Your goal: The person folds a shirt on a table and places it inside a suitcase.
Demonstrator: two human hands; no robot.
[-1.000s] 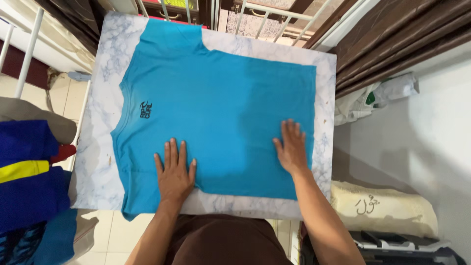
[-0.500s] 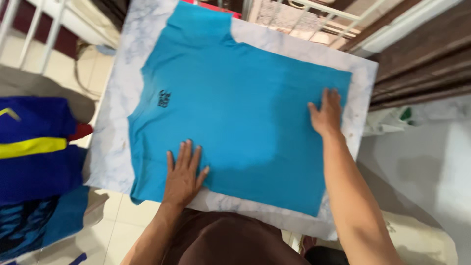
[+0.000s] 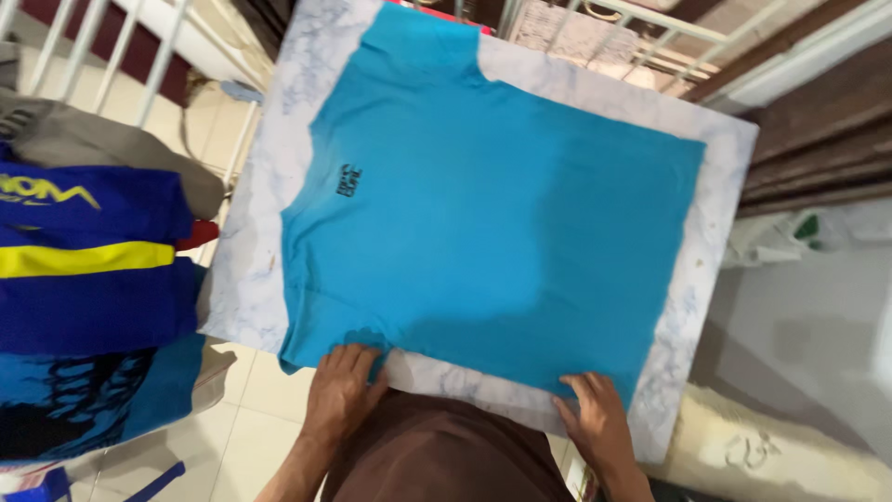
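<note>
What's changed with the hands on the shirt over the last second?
Both hands drew back from flat on the shirt to its near edge: the left hand now sits at the near sleeve corner, the right hand at the near hem corner, fingers on the cloth. Whether either has pinched it is unclear. The shirt still lies spread flat on the marble table; the clothes pile stays put.

- A home laundry corner, by the look of it.
- Marble-patterned bench [image 3: 251, 251], tiled floor [image 3: 265, 390].
- Clothes pile [image 3: 88, 279] alongside, brown curtains [image 3: 818, 121], white railing [image 3: 121, 56].
</note>
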